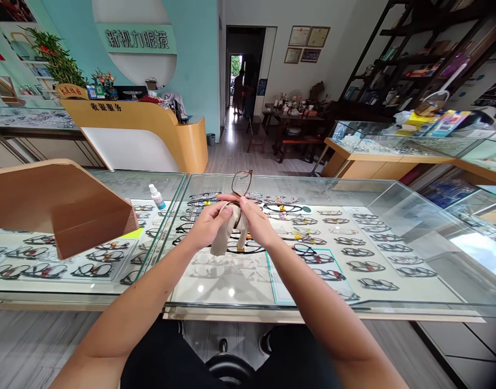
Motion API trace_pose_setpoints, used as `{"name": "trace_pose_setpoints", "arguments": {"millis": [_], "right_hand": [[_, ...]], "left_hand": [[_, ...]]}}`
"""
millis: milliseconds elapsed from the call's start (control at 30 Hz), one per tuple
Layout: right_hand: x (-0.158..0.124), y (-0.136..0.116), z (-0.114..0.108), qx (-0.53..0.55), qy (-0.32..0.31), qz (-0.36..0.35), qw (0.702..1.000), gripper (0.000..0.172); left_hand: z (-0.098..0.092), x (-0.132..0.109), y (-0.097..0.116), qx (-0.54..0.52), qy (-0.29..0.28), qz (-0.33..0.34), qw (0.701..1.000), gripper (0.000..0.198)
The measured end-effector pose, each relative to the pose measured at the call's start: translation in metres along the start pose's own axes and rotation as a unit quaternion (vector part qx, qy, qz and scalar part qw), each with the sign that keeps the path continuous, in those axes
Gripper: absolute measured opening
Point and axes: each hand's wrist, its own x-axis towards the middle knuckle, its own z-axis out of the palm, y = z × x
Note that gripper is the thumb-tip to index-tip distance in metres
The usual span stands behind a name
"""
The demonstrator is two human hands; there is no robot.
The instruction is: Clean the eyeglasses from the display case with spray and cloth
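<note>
Both my hands meet above the glass display counter (394, 189). My left hand (209, 222) is closed around a beige cleaning cloth (223, 240) that hangs down from it. My right hand (256, 219) pinches a pair of brown-framed glasses (242, 183), whose one visible lens stands up above my fingers. The cloth is wrapped over the lower part of the glasses, hiding the other lens. Under the glass lie rows of several spectacle frames (353, 254).
A small white spray bottle (156, 196) stands on the counter to the left. A wooden stand (65, 208) sits at the far left. An orange reception desk (151, 135), a second showcase (394, 146) and dark shelving (414, 59) lie beyond.
</note>
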Motion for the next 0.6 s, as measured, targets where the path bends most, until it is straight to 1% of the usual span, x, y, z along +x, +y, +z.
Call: {"name": "trace_pose_setpoints", "arguments": {"millis": [133,233,333,467,600], "right_hand": [[0.0013,0.0025,-0.0013,0.015,-0.015,0.007,1.0,0.07],[0.0019,0.0037,-0.0028,0.018,-0.021,0.014,1.0,0.07],[0.0019,0.0038,-0.0031,0.026,-0.025,0.017,0.999,0.069],[0.0015,0.0041,-0.0016,0.035,-0.028,0.015,0.999,0.067],[-0.0002,0.0029,0.0009,0.03,-0.03,0.017,0.999,0.067]], "left_hand": [[-0.0003,-0.0008,0.0024,-0.015,-0.015,-0.006,1.0,0.064],[-0.0008,-0.0015,0.0032,-0.003,-0.022,-0.008,1.0,0.064],[-0.0009,-0.0022,0.0029,0.001,-0.029,-0.023,0.999,0.063],[0.0003,-0.003,0.0002,-0.01,-0.018,-0.045,0.999,0.06],[0.0022,-0.0034,-0.0031,-0.009,0.007,-0.056,0.998,0.055]]}}
